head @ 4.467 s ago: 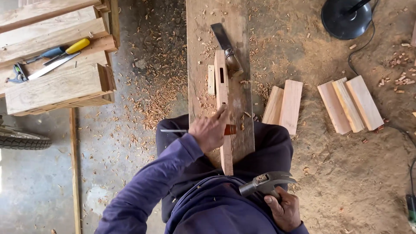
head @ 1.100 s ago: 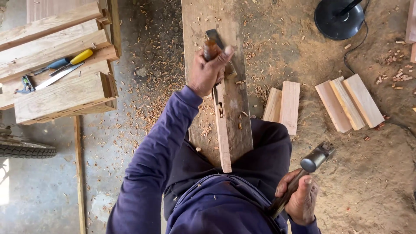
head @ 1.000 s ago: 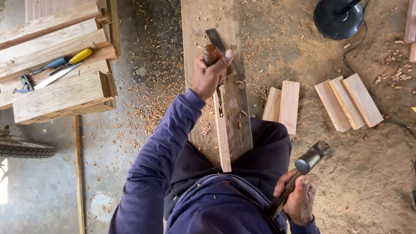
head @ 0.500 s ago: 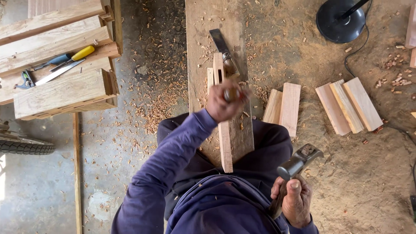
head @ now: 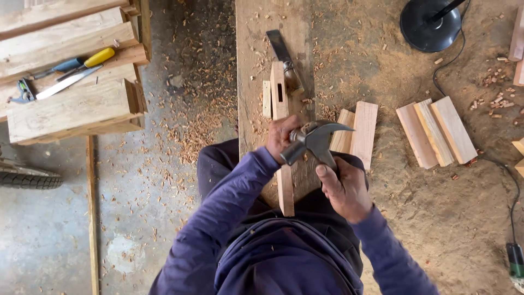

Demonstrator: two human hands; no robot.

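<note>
A steel claw hammer [head: 315, 141] with a dark handle is held above the plank worktop [head: 254, 60], its head to the left and its curved claw pointing right. Under it a narrow pale wooden strip [head: 280, 109] lies lengthwise on the worktop, a rectangular slot cut near its far end

We see a dusty floor [head: 136, 218] strewn with wood shavings [head: 202, 125]. Stacked timber [head: 71, 65] lies at ten o'clock, a black lamp base [head: 428, 24] at one.
</note>
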